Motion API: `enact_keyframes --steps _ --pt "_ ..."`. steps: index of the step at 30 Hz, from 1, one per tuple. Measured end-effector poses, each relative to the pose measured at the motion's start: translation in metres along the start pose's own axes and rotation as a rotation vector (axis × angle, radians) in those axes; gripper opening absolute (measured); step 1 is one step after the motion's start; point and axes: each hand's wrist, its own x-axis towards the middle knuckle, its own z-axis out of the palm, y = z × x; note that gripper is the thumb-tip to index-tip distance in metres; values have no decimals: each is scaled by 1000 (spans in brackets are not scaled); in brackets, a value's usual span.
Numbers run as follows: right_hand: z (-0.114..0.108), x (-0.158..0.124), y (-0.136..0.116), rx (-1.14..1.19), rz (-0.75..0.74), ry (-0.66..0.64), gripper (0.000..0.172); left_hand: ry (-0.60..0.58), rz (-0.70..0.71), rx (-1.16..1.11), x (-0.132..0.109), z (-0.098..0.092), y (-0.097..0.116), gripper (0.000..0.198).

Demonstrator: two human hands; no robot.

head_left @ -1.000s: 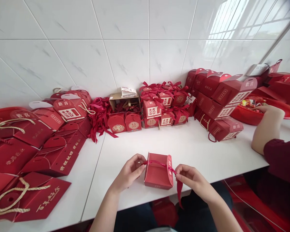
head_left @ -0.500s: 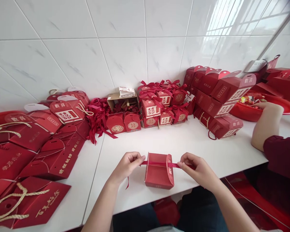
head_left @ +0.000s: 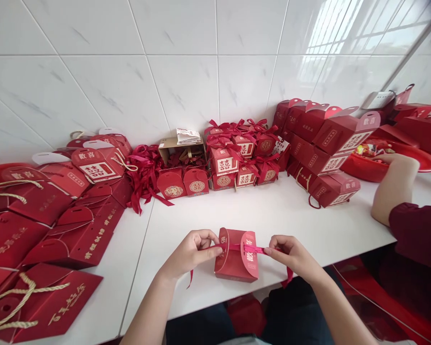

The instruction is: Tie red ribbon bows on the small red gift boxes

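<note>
A small red gift box [head_left: 236, 261] stands near the front edge of the white table [head_left: 273, 215]. A red ribbon [head_left: 237, 247] runs across its top through both side flaps. My left hand [head_left: 191, 251] pinches the ribbon's left end beside the box. My right hand [head_left: 290, 254] pinches the right end, and a loose tail hangs down below it. Both hands are closed on the ribbon, which is stretched between them.
Finished ribbon-tied small boxes [head_left: 237, 160] and a brown carton [head_left: 181, 151] line the wall. Flat red bags with rope handles [head_left: 50, 215] fill the left. Larger red boxes [head_left: 323, 143] stack at right. Another person's arm [head_left: 395, 187] reaches to a red tray [head_left: 391, 163].
The box's two side flaps have folded up toward each other on the ribbon. My hands have shifted slightly lower and closer to the box, still holding the ribbon ends.
</note>
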Motion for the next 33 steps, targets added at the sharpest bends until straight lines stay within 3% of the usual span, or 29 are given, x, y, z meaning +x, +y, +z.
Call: enact_keyframes --steps 4,11,18,22,29,33 --pt "-5 -2 -2 -10 2 12 40 -75 -70 -57 2 2 5 28" --pt "-17 -4 0 -18 18 -1 41 -37 -5 -25 8 11 3 25" --pt "-18 -7 4 11 27 -6 46 149 56 227 0 17 9 21" --pt "-15 -11 -2 49 25 -2 50 187 50 328 -6 15 21 22" --pt "-14 -11 -13 74 -15 54 47 140 34 385 -1 8 28 21" --pt "-11 -7 -16 47 12 43 48 130 -13 294 5 8 30 24"
